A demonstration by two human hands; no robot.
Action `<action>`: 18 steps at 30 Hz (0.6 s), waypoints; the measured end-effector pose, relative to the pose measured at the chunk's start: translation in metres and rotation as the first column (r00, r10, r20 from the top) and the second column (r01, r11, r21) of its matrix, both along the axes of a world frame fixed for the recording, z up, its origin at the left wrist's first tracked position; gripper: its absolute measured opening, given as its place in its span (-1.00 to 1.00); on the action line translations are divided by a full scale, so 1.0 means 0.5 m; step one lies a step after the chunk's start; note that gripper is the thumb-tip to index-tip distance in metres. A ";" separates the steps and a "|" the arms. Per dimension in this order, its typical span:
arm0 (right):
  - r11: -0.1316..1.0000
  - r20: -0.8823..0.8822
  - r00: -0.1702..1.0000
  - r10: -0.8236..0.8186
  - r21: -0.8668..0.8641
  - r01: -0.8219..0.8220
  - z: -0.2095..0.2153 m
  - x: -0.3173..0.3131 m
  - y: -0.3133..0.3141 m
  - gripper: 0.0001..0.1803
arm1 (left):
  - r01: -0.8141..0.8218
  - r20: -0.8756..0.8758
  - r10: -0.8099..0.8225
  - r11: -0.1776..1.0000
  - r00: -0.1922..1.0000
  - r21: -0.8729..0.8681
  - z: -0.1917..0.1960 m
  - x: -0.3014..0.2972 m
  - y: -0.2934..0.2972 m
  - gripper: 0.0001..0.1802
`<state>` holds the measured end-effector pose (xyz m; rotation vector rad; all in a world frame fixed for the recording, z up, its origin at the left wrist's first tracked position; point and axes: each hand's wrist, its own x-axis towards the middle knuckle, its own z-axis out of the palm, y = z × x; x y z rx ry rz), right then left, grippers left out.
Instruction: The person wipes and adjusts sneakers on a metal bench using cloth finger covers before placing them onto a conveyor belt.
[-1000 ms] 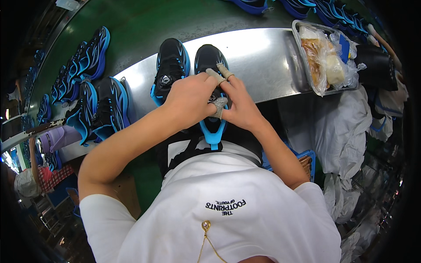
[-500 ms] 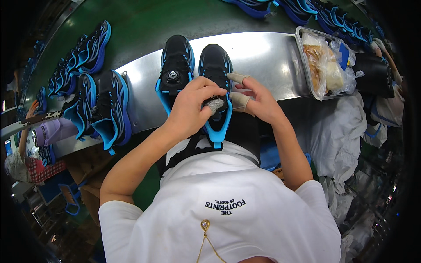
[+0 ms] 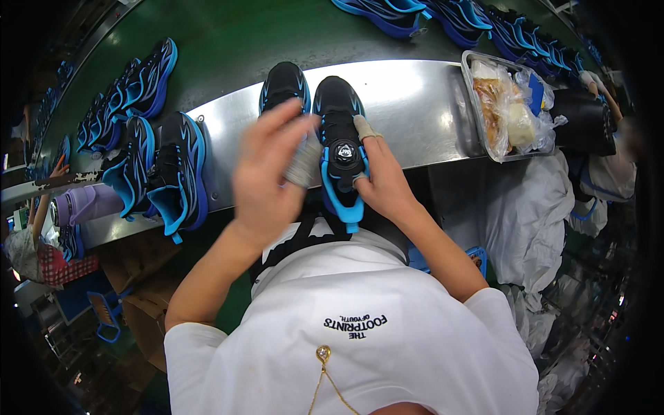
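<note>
Two black sneakers with bright blue trim stand side by side in front of me, toes pointing away. The right sneaker has a round black dial on its tongue and a blue heel collar. My right hand grips its right side, with pale finger cots on the thumb and a fingertip. Blurred by motion, my left hand hovers over the left sneaker, its fingers stretched out and apart and nothing visible in them. A grey wrap covers its thumb. That hand hides most of the left sneaker, whose toe shows beyond the fingers.
A shiny metal ledge borders a green conveyor belt. More sneakers stand at the left, and others line the far right. A clear tray of bagged food sits right, near a black bag. A lilac bottle lies left.
My left hand has lifted off the right sneaker and moved left over the other one, uncovering the dial. My right hand has closed in around the right sneaker's side.
</note>
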<state>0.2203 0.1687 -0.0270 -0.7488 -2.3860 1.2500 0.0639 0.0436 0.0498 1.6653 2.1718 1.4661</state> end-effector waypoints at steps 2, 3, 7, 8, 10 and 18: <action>0.995 -0.059 0.998 0.020 0.101 -0.013 -0.013 -0.016 0.045 -0.20 | -0.115 -0.117 0.118 0.993 0.986 0.032 0.004 -0.072 0.001 -0.64; 0.981 -0.120 0.992 0.046 0.193 -0.022 -0.014 -0.032 0.071 -0.24 | -0.170 -0.087 0.171 0.985 0.982 0.013 0.005 -0.096 0.000 -0.69; 0.935 -0.077 0.997 0.029 0.354 0.000 -0.006 -0.176 0.269 -0.33 | -0.151 0.175 0.206 0.947 0.963 -0.284 -0.045 -0.122 0.018 -0.81; 0.925 -0.027 0.999 -0.026 0.379 0.034 0.016 -0.225 0.313 -0.34 | -0.098 0.148 0.150 0.946 0.977 -0.309 -0.067 -0.128 0.022 -0.80; 0.893 -0.120 0.982 -0.148 0.411 0.185 0.061 -0.288 0.377 -0.34 | -0.037 0.074 0.065 0.941 0.995 -0.337 -0.089 -0.135 0.029 -0.79; 0.981 -0.037 0.981 0.188 -0.037 -0.190 0.034 -0.239 0.182 -0.60 | 0.003 0.178 0.060 0.943 0.982 -0.332 -0.088 -0.119 0.001 -0.65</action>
